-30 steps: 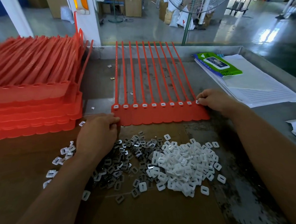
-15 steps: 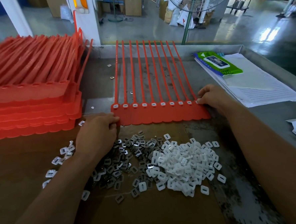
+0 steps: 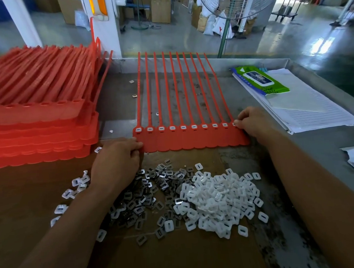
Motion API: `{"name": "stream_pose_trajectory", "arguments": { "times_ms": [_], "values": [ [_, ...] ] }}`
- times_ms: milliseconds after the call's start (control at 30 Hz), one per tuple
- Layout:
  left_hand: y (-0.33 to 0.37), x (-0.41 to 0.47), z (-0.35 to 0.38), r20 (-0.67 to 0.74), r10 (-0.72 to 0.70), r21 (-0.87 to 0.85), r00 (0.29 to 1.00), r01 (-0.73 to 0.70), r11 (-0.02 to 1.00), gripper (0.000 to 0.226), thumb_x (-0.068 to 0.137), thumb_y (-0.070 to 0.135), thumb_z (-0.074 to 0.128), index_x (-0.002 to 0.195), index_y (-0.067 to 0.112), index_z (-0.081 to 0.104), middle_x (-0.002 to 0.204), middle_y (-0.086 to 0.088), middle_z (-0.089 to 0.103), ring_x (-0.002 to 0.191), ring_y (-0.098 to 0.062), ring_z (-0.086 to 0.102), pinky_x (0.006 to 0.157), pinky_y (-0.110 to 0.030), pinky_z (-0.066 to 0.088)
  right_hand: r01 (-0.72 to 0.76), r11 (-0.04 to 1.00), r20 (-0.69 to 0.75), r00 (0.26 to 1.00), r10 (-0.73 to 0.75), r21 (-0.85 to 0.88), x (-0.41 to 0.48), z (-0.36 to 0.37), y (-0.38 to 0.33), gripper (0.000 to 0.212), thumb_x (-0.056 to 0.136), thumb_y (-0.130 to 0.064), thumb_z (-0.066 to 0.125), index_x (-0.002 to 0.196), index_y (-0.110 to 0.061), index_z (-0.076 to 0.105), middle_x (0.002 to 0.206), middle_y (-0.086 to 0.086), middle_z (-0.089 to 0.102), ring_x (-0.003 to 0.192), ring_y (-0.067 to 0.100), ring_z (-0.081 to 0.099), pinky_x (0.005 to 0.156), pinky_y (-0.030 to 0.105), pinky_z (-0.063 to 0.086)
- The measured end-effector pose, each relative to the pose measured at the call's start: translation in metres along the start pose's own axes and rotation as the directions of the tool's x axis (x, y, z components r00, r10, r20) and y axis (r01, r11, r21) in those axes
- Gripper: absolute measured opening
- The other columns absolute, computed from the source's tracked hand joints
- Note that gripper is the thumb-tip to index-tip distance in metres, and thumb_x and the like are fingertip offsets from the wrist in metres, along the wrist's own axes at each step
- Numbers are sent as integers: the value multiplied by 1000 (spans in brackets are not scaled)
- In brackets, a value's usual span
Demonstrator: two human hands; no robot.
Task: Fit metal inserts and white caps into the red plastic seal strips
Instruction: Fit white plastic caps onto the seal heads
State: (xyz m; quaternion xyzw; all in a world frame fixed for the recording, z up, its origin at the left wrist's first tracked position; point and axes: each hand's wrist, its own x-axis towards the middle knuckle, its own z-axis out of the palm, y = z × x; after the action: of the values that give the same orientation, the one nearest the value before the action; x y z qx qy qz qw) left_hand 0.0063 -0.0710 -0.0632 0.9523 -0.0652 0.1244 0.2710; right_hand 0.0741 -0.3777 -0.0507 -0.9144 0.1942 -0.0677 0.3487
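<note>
A red seal strip sheet (image 3: 191,138) lies flat in the middle of the table, its long tails pointing away from me. White caps sit in its row of sockets. My left hand (image 3: 116,162) pinches the sheet's near left corner. My right hand (image 3: 252,122) has curled fingers on the rightmost socket at the sheet's right end. Below the sheet lie a heap of metal inserts (image 3: 151,195) and a heap of white caps (image 3: 219,199).
A tall stack of red seal sheets (image 3: 38,125) fills the left side. A green wipes pack (image 3: 261,80) lies on lined papers (image 3: 307,109) at the right. Brown cardboard (image 3: 179,256) covers the near table. A few stray inserts lie behind the sheet.
My right hand has shifted slightly up and inward at the sheet's right end. The left hand and the sheet have stayed put.
</note>
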Motion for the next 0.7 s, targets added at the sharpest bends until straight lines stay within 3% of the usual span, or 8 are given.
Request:
{"name": "stream_pose_trajectory", "arguments": {
  "times_ms": [233,300,367,433,533,600,700],
  "values": [
    [1,0,-1,21,-15,-2,1000,15,1000,28,83,7,54,107,13,66,121,-3,60,111,-21,56,99,-33,39,123,992,-100,987,-124,-24,-11,6,11,3,87,-14,58,88,-14,56,94,7,58,95,24,53,80,29,36],
    [1,0,-1,24,-12,0,1000,12,1000,28,84,8,53,108,14,66,122,-3,60,112,-21,55,100,-33,39,145,988,-95,984,-150,-55,-18,0,7,13,89,-11,53,97,-9,63,106,12,62,102,26,55,81,26,35],
    [0,0,0,25,-9,-1,1000,9,1000,28,84,7,53,108,14,66,122,-3,60,112,-21,54,100,-33,38,254,954,-76,960,-269,-161,-31,-6,0,22,89,-6,50,103,-10,67,113,11,63,105,24,55,84,24,35],
    [-1,1,1,24,-10,-2,1000,10,1000,28,84,7,53,108,14,66,122,-3,60,112,-21,54,100,-33,38,428,877,11,900,-436,-217,-50,-8,-12,27,88,-1,49,105,-11,67,115,8,63,107,19,54,88,22,33],
    [-3,1,2,20,-16,3,1000,16,1000,27,84,8,52,106,14,67,116,-4,60,105,-22,55,91,-30,38,610,778,236,786,-571,-152,-81,-2,-34,30,89,0,48,109,-13,66,118,2,62,104,6,49,93,20,32],
    [-4,0,2,22,-31,-7,999,31,999,28,85,8,50,107,14,66,112,-4,56,100,-21,53,85,-26,35,675,718,346,723,-597,-172,-93,5,-43,30,91,-4,46,111,-16,65,119,-2,62,108,5,50,96,22,33],
    [-4,0,1,33,-29,-10,999,29,1000,31,86,7,48,112,13,63,115,-5,56,102,-21,53,86,-24,35,710,651,449,690,-568,-268,-99,17,-48,32,95,-13,42,121,-19,60,127,-5,57,118,10,48,99,23,31]
  ]
}}
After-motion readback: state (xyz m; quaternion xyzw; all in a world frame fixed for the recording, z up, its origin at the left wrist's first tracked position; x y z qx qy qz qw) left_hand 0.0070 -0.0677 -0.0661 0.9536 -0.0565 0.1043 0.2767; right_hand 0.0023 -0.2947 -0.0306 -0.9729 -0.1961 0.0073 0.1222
